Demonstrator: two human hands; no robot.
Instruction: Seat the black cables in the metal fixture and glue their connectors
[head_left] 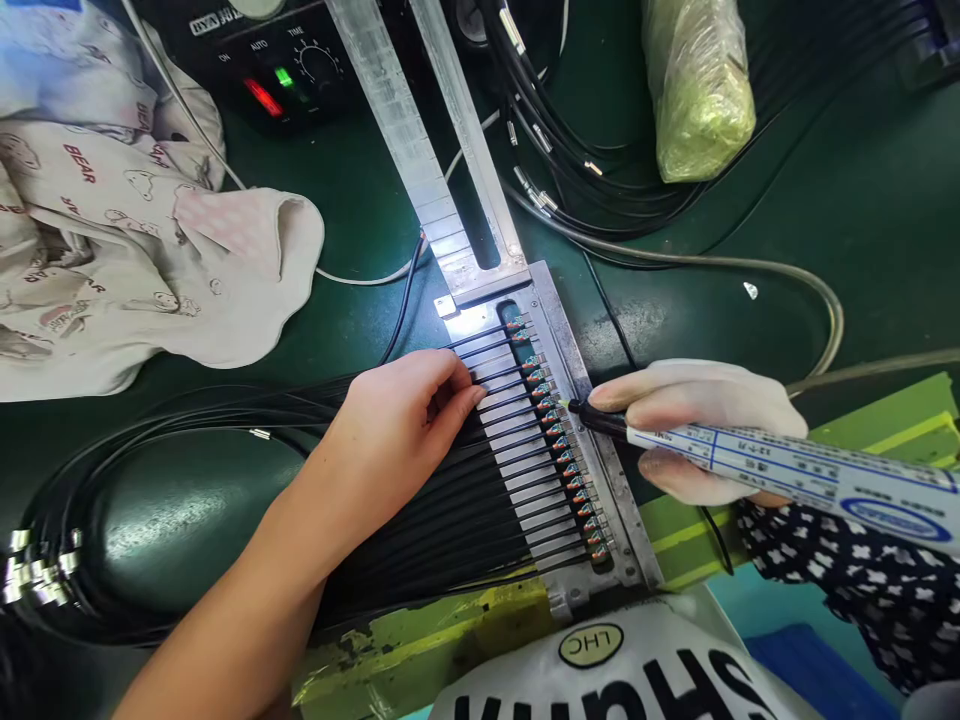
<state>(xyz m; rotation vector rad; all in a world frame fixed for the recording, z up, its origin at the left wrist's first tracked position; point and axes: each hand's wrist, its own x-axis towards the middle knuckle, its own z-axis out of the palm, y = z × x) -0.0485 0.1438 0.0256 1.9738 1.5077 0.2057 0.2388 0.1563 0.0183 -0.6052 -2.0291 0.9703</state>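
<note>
My left hand point(401, 420) lies flat on a row of black cables point(450, 520), fingers stretched together and pressing them down beside a metal fixture point(600, 470). The cables sit side by side in the fixture's slots, with their coloured wire ends point(559, 430) lined up along its right side. My right hand point(690, 425), in a pale glove, is closed round a white marker pen point(787, 465) with blue print. The pen's dark tip point(577, 408) touches the wire ends near the middle of the row.
A beige printed cloth point(135, 230) lies at the upper left. A black control box point(277, 70) with red and green lights stands at the top. A metal rail point(427, 140) runs up from the fixture. A wrapped bundle point(697, 85) and loose cables point(570, 160) lie at the upper right.
</note>
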